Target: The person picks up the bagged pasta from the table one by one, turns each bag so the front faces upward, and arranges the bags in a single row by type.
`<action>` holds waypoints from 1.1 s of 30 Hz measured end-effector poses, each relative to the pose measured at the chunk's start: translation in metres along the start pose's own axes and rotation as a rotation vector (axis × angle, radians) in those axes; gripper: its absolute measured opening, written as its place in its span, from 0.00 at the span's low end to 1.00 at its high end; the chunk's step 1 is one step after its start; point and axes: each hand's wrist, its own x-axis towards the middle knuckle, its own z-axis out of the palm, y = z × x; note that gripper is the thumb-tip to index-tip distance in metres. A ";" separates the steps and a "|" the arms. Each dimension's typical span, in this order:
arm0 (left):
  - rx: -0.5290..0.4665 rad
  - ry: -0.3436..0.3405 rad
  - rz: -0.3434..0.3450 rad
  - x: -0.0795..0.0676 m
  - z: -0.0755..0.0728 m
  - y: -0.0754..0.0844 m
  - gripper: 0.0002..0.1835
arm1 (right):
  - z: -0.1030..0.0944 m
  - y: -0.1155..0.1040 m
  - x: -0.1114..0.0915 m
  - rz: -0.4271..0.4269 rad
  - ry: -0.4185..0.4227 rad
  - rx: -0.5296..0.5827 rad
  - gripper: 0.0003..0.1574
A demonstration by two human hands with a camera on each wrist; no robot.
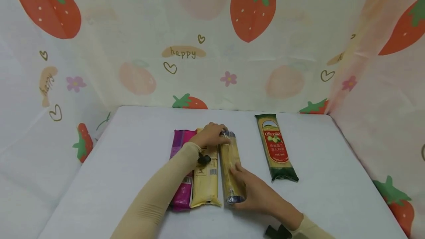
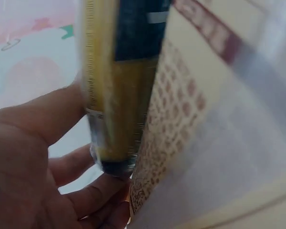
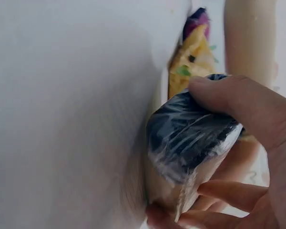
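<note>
A narrow spaghetti pack [image 1: 230,158] in clear wrap with dark ends lies lengthwise in the middle of the table. At its far end, my left hand [image 1: 212,134] holds it between thumb and fingers. My right hand [image 1: 257,191] grips the near end from the right side; in the right wrist view the thumb presses on the dark crinkled end [image 3: 190,133]. Just left of it lies a cream-yellow pack [image 1: 204,187], partly under my left wrist. Against that one rests a magenta pack [image 1: 182,198], partly hidden by the left forearm.
Off to the right, a green and gold Olivoila pasta pack [image 1: 275,146] with a red label lies apart on the white table [image 1: 318,202]. Strawberry-printed sheets [image 1: 245,65] stand behind the table and along both sides.
</note>
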 end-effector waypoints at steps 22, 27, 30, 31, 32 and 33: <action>-0.699 0.082 0.014 -0.005 0.009 -0.007 0.32 | -0.006 0.005 -0.012 -0.066 0.159 0.681 0.65; -0.754 0.076 -0.033 -0.008 0.007 -0.008 0.31 | -0.006 0.004 -0.012 -0.110 0.226 0.768 0.58; -0.770 0.079 -0.045 -0.010 0.004 -0.009 0.29 | -0.007 0.004 -0.011 -0.150 0.253 0.808 0.55; -0.775 0.079 -0.042 -0.010 0.004 -0.009 0.29 | -0.007 0.003 -0.011 -0.161 0.257 0.815 0.54; -0.779 0.078 -0.038 -0.011 0.004 -0.009 0.29 | -0.007 0.003 -0.011 -0.168 0.260 0.819 0.54; -0.788 0.071 -0.033 -0.011 0.004 -0.009 0.29 | -0.008 0.002 -0.011 -0.173 0.262 0.826 0.54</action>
